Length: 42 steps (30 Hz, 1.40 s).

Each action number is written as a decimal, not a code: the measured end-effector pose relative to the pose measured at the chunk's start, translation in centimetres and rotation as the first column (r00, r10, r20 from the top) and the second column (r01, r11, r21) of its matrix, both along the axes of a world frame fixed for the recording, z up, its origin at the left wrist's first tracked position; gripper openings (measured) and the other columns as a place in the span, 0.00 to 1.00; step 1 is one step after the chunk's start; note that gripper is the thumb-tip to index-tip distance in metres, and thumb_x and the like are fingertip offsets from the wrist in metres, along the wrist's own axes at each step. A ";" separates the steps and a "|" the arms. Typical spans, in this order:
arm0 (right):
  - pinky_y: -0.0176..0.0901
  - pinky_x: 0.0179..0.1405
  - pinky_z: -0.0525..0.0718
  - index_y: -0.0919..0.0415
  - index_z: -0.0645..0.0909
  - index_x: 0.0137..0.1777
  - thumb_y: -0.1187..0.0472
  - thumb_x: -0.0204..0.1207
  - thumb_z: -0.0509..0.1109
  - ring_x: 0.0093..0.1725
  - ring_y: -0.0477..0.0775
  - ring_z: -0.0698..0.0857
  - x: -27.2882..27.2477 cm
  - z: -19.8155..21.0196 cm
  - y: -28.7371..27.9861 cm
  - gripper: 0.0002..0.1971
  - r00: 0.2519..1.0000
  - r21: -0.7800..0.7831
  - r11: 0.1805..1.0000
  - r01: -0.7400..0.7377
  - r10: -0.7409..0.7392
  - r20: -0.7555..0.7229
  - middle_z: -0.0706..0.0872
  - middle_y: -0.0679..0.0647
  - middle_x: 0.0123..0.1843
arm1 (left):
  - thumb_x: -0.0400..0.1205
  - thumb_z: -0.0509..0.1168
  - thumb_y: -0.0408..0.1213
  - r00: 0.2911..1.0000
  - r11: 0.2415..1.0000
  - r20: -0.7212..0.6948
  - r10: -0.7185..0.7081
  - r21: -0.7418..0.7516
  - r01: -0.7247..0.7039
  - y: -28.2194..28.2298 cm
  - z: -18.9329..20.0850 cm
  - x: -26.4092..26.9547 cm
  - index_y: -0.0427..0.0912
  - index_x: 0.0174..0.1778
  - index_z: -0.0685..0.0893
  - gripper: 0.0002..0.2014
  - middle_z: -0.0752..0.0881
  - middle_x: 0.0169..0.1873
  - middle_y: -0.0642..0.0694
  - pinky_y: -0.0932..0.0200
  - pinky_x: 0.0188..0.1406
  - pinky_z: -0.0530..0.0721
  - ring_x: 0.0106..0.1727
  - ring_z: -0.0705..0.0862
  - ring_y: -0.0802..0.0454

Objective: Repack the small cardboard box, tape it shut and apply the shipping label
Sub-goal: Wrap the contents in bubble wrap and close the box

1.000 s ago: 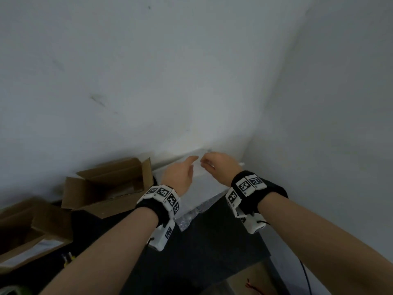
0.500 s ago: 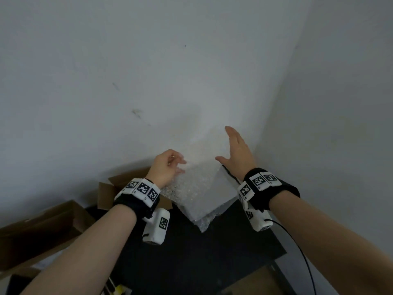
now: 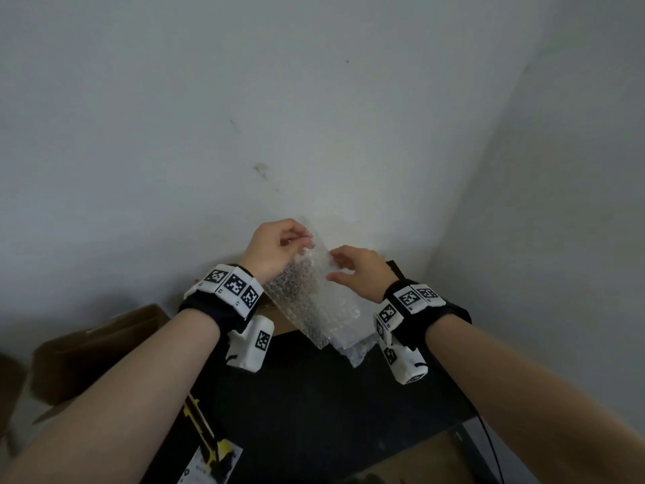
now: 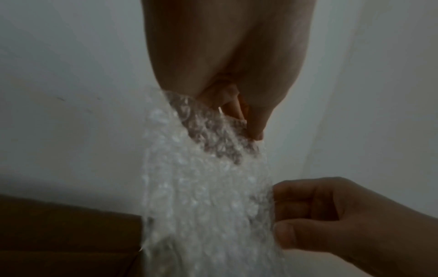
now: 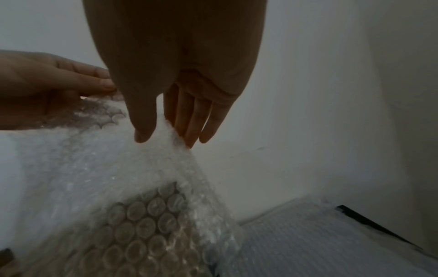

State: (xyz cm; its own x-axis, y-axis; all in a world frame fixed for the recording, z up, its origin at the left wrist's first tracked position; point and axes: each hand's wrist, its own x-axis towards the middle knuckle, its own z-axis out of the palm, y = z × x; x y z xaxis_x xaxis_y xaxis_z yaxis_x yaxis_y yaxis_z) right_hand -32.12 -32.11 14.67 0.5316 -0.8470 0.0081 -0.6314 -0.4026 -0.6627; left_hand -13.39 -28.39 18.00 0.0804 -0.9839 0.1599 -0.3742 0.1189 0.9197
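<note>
A clear bubble wrap sheet [image 3: 314, 302] hangs upright over the black table [image 3: 314, 413], close to the white wall. My left hand [image 3: 303, 244] pinches its top edge. In the left wrist view the thumb and fingers [image 4: 254, 129] clamp the bubble wrap [image 4: 206, 196]. My right hand [image 3: 333, 267] grips the sheet's right edge a little lower; the right wrist view shows thumb and fingers [image 5: 144, 135] pinching the bubble wrap [image 5: 106, 187]. An open small cardboard box [image 3: 275, 317] stands behind my left wrist, mostly hidden.
Another brown cardboard box [image 3: 97, 351] sits at the left. A yellow-and-black utility knife [image 3: 202, 427] lies on a printed sheet [image 3: 209, 462] near the table's front left. More bubble wrap [image 5: 308, 243] lies flat in the table's back right corner. Walls close in behind and on the right.
My right hand was flat and open beside the sheet; now it pinches the edge. Both hands have drawn closer together and the sheet hangs narrower between them.
</note>
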 end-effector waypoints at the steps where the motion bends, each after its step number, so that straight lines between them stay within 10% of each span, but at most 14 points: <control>1: 0.44 0.61 0.81 0.61 0.79 0.66 0.56 0.73 0.75 0.56 0.53 0.85 0.1 0.0 -0.2 0.22 1.000 0.019 1.000 -0.011 0.011 0.003 0.87 0.56 0.57 | 0.79 0.67 0.27 1.000 1.000 -0.007 0.010 -0.011 -0.010 -0.2 0.3 0.1 0.40 0.40 0.83 0.05 0.88 0.36 0.45 0.66 0.41 0.86 0.35 0.88 0.59; 5: 0.51 0.55 0.85 0.63 0.84 0.56 0.64 0.72 0.75 0.47 0.56 0.88 0.6 0.0 -1.4 0.12 0.996 0.077 0.997 -0.004 -0.003 0.088 0.90 0.57 0.46 | 0.77 0.70 0.29 0.996 0.996 0.039 0.081 -0.047 -0.079 -0.8 1.0 0.6 0.45 0.40 0.84 0.05 0.88 0.36 0.50 0.64 0.45 0.83 0.36 0.87 0.62; 8: 0.49 0.50 0.86 0.62 0.84 0.53 0.67 0.71 0.75 0.41 0.55 0.88 0.7 0.5 -2.6 0.10 0.982 0.127 0.991 0.043 -0.066 0.178 0.90 0.60 0.42 | 0.75 0.74 0.36 0.959 0.982 0.218 0.181 -0.098 -0.163 -0.8 1.0 1.3 0.47 0.56 0.82 0.15 0.85 0.52 0.51 0.57 0.60 0.80 0.54 0.83 0.55; 12: 0.40 0.35 0.84 0.64 0.78 0.49 0.70 0.74 0.72 0.34 0.55 0.86 0.9 1.8 -3.8 0.07 0.926 0.256 0.963 0.078 -0.165 0.340 0.89 0.69 0.45 | 0.73 0.75 0.44 0.868 0.993 0.482 0.118 -0.078 -0.092 0.0 0.6 1.8 0.55 0.73 0.72 0.33 0.60 0.80 0.49 0.51 0.79 0.54 0.81 0.55 0.50; 17: 0.39 0.40 0.85 0.63 0.78 0.47 0.69 0.76 0.70 0.36 0.52 0.87 1.5 3.2 -4.3 0.04 0.885 0.296 0.955 -0.008 -0.131 0.446 0.89 0.66 0.45 | 0.71 0.72 0.56 0.775 0.999 0.631 -0.037 0.047 0.009 0.4 -0.3 1.0 0.56 0.79 0.63 0.41 0.49 0.83 0.52 0.40 0.81 0.43 0.83 0.42 0.51; 30: 0.30 0.41 0.83 0.69 0.81 0.51 0.71 0.77 0.68 0.35 0.40 0.86 3.1 3.9 -3.3 0.04 0.883 0.227 0.954 -0.196 0.071 0.463 0.88 0.62 0.41 | 0.68 0.77 0.50 0.953 0.987 0.301 0.036 0.136 -0.081 0.8 -2.0 0.4 0.48 0.74 0.72 0.38 0.77 0.71 0.51 0.58 0.72 0.69 0.72 0.73 0.55; 34: 0.43 0.45 0.84 0.65 0.79 0.51 0.70 0.79 0.66 0.37 0.48 0.86 3.2 3.8 -3.4 0.03 0.886 0.285 0.940 -0.188 0.037 0.462 0.87 0.58 0.39 | 0.69 0.77 0.51 0.960 0.977 0.262 0.096 0.159 -0.141 1.4 -3.2 0.9 0.51 0.79 0.61 0.45 0.65 0.78 0.49 0.53 0.78 0.63 0.79 0.63 0.52; 38: 0.38 0.42 0.86 0.63 0.77 0.48 0.71 0.79 0.65 0.36 0.45 0.87 3.1 3.7 -3.3 0.04 0.841 0.394 0.900 -0.187 -0.060 0.537 0.87 0.56 0.41 | 0.63 0.80 0.48 0.960 0.934 -0.156 0.232 0.311 -0.176 1.9 -4.1 1.5 0.55 0.82 0.41 0.61 0.67 0.77 0.48 0.45 0.74 0.71 0.74 0.71 0.50; 42: 0.39 0.43 0.86 0.69 0.78 0.54 0.70 0.78 0.67 0.41 0.53 0.88 2.7 3.8 -3.4 0.07 0.811 0.462 0.872 -0.160 -0.151 0.566 0.88 0.61 0.45 | 0.70 0.77 0.37 0.850 0.865 -0.402 0.340 0.488 -0.116 2.4 -4.4 1.9 0.45 0.76 0.66 0.39 0.82 0.64 0.44 0.40 0.66 0.78 0.63 0.82 0.44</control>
